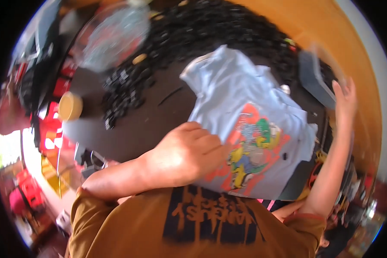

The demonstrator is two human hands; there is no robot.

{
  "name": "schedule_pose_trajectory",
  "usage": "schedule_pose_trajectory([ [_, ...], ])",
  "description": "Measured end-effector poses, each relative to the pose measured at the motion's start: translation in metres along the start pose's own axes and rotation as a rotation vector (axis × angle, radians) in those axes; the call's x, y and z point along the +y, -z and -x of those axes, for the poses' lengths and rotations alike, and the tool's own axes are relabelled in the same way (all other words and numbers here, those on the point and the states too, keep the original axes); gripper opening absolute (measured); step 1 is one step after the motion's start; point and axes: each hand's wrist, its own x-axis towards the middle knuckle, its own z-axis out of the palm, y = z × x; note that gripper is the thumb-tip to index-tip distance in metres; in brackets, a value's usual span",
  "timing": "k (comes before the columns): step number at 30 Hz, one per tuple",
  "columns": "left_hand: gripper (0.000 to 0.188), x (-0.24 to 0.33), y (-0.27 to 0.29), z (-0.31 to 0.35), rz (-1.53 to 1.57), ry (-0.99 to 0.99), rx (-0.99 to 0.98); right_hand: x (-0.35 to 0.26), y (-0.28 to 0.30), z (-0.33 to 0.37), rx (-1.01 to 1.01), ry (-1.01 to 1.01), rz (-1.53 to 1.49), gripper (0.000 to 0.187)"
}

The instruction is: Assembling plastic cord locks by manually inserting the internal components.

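Note:
A light blue T-shirt with a coloured cartoon print lies spread on the dark table in front of me. My left hand is closed in a fist over its near left edge; what the curled fingers hold, if anything, is hidden. A small dark oval piece sits on the shirt's front. At the far right my right hand is at the rim of a clear plastic box, the rim seeming to lie between thumb and fingers. The box is tilted and smeared by motion.
A big heap of small black pieces covers the back of the dark table. A smaller pile lies left of the shirt. A clear plastic bag and a yellowish round tub stand at the left.

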Motion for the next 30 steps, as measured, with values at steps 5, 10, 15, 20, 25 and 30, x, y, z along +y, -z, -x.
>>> schedule_pose_trajectory([
  [5,0.032,-0.004,-0.007,0.042,0.040,0.090,0.061,-0.124,-0.049,0.087,-0.353,0.366,-0.250,0.031],
  [10,0.026,-0.017,-0.004,0.067,-0.067,0.245,0.149,-0.221,-0.091,0.144,-0.540,0.624,-0.399,0.023],
  [15,0.027,-0.018,-0.005,0.071,-0.029,0.190,0.166,-0.280,-0.146,0.165,-0.437,0.920,-0.505,0.015],
  [20,0.027,-0.016,-0.010,0.081,-0.004,0.181,0.194,-0.299,-0.167,0.172,-0.552,0.917,-0.407,0.018],
  [25,0.027,-0.019,-0.012,0.084,-0.005,0.182,0.207,-0.297,-0.178,0.169,-0.480,0.906,-0.376,0.012],
  [30,0.027,-0.020,-0.007,0.078,0.016,0.169,0.184,-0.285,-0.149,0.166,-0.573,0.666,-0.628,0.010],
])
